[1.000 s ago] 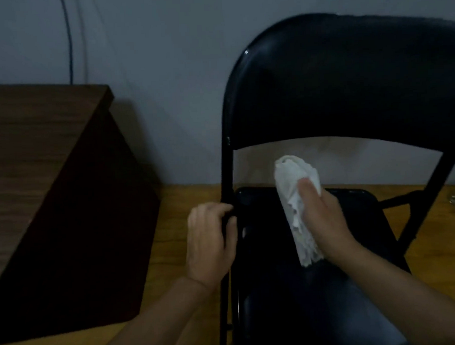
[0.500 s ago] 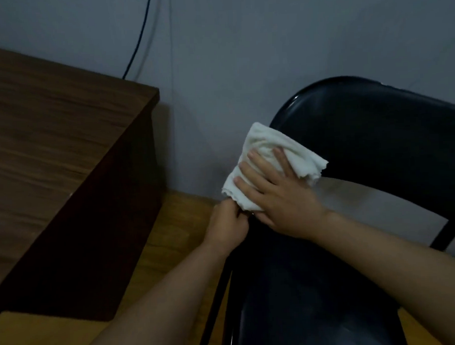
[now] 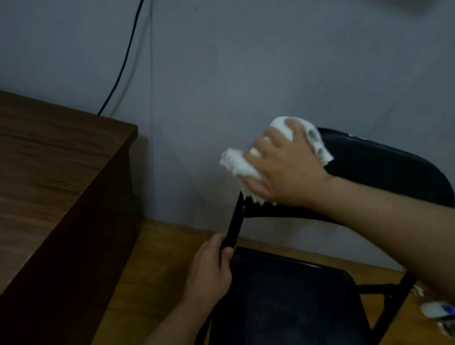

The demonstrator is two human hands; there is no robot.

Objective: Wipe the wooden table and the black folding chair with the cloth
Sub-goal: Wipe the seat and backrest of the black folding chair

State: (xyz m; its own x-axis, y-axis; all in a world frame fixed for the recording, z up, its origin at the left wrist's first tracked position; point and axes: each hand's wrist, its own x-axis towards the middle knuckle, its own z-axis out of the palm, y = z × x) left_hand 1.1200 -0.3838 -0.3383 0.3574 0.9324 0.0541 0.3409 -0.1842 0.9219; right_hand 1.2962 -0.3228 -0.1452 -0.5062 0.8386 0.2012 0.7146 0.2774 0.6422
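The black folding chair (image 3: 382, 170) stands against the grey wall, its seat low in the middle of the view. My right hand (image 3: 286, 169) grips the bunched white cloth (image 3: 239, 164) and presses it on the upper left corner of the chair's backrest. My left hand (image 3: 212, 272) is curled round the chair's left frame tube, just above the seat. The wooden table (image 3: 38, 165) fills the left side, its corner near the wall.
A black cable (image 3: 122, 64) runs down the wall behind the table. Light wooden floor (image 3: 157, 259) lies between table and chair. Some white and blue litter (image 3: 441, 314) lies on the floor at the lower right.
My right hand has carried the cloth from the seat up to the backrest's left corner. My left hand stays on the frame tube. The view has shifted.
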